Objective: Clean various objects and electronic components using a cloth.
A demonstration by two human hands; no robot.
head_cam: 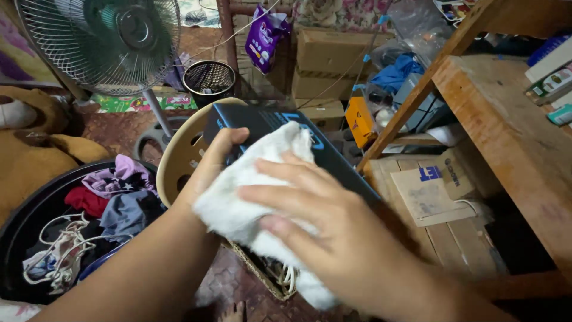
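Observation:
My left hand (213, 164) grips the near edge of a dark blue cardboard box (262, 122), holding it up in front of me. My right hand (310, 220) lies flat on a white fluffy cloth (250, 191) and presses it against the box's top face. The cloth covers most of the box's near half and hangs down below my right hand. Much of the box is hidden under the cloth and hands.
A wooden shelf (506, 125) stands at the right, with flattened cardboard (435, 185) below it. A black tub of clothes (89, 214) sits at the left. A standing fan (107, 36), a mesh bin (208, 80), stacked boxes (333, 59) and a tan perforated basket (179, 155) lie beyond.

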